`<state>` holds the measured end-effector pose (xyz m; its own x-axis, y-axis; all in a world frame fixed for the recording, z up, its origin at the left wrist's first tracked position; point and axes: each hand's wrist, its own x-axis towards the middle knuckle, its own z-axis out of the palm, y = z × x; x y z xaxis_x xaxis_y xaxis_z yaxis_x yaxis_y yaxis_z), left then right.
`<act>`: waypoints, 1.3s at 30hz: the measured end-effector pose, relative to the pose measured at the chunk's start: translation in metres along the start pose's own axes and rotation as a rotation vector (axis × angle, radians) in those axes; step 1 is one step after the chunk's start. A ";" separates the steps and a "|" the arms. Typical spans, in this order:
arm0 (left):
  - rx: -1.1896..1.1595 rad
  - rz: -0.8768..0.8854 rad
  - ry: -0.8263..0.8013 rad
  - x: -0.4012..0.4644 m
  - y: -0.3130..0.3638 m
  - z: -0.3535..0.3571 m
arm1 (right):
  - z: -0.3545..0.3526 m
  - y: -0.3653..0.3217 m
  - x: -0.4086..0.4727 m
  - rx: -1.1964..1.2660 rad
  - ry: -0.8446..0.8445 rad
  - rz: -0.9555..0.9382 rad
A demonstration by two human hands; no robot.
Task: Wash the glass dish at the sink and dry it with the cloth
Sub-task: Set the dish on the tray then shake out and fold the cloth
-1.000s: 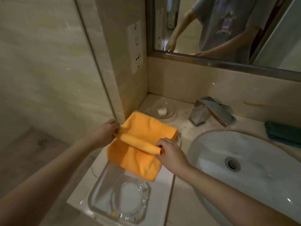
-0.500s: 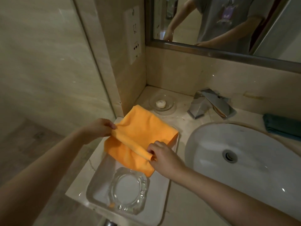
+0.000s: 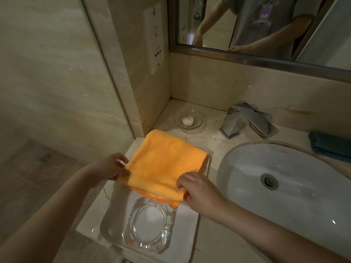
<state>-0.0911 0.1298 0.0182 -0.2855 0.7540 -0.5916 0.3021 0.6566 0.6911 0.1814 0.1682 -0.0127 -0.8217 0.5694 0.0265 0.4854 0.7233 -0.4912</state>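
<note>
An orange cloth [image 3: 163, 160], folded into a flat square, lies over the far half of a white tray [image 3: 188, 236] on the counter left of the sink. My left hand [image 3: 112, 168] pinches the cloth's near left corner. My right hand [image 3: 197, 190] pinches its near right corner. The clear glass dish [image 3: 150, 226] sits in the near half of the tray, just below the cloth's front edge and between my forearms. The white oval sink basin [image 3: 296, 190] is to the right.
A chrome faucet [image 3: 248, 120] stands behind the basin. A small glass saucer with a round soap [image 3: 189, 120] sits in the back corner. A dark teal cloth [image 3: 330, 145] lies at the far right. A mirror [image 3: 266, 25] and a wall socket plate [image 3: 153, 38] hang above the counter.
The rolled-up fold of the orange cloth has been drawn toward me and flattened, so the cloth now lies as a neat square. Both hands moved slightly nearer with it.
</note>
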 end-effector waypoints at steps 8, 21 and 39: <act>0.397 0.038 0.149 0.014 0.016 0.014 | -0.008 0.015 0.013 0.564 0.205 0.759; -0.241 0.100 0.075 0.000 0.007 0.037 | -0.024 0.041 0.038 0.697 0.365 0.856; 0.852 0.376 -0.039 0.020 -0.008 0.057 | 0.028 -0.005 -0.023 -0.087 -0.005 0.316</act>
<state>-0.0479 0.1407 -0.0228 -0.0069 0.9098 -0.4150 0.9384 0.1493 0.3115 0.1897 0.1408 -0.0350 -0.6279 0.7690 -0.1196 0.7398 0.5421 -0.3987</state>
